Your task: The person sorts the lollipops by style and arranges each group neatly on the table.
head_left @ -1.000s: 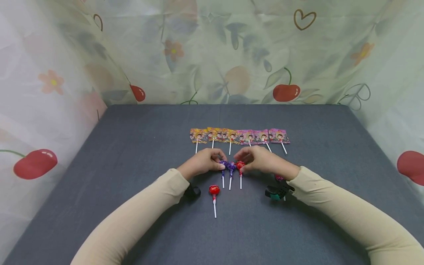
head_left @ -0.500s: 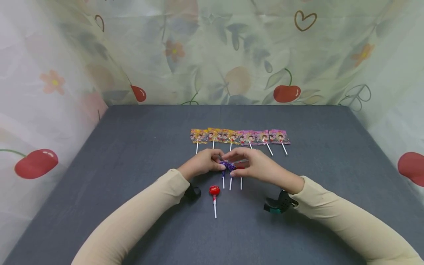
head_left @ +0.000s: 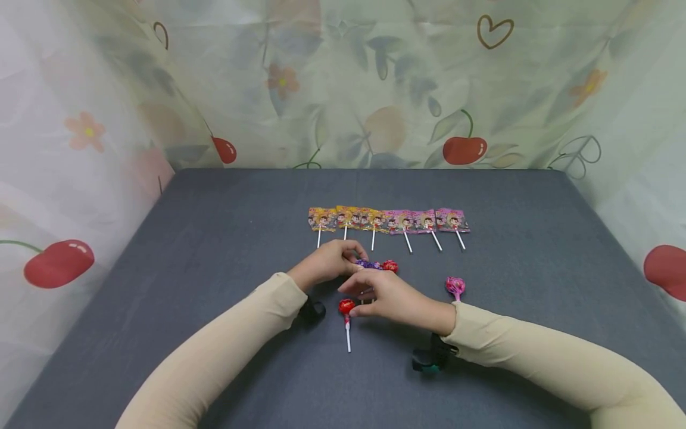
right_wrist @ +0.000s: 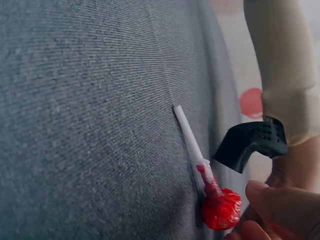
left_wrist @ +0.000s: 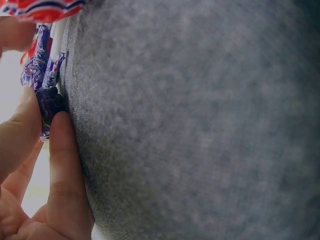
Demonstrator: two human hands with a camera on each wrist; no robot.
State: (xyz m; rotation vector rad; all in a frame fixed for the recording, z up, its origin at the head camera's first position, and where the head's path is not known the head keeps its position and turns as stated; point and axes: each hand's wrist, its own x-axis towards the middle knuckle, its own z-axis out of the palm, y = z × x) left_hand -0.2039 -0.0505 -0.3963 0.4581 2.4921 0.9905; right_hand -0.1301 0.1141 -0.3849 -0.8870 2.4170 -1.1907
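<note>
In the head view my left hand pinches the leftmost purple lollipop between thumb and finger, at the end of a short row. A second purple lollipop and a red lollipop lie beside it, their sticks mostly hidden by my right hand. That right hand hovers around the head of another red lollipop, which lies nearer the front with its stick toward me. In the right wrist view the thumb is close to this red lollipop's head, fingers loosely bent; contact is unclear.
Behind the hands lies a row of flat-wrapped lollipops, several yellow and pink, on the dark grey table. A pink round lollipop lies to the right, partly covered by the right sleeve. Patterned cloth hangs behind.
My right hand has left the red lollipop in the row, passed over the purple ones, then come left and nearer to the front red lollipop. The left hand has stayed in place.
</note>
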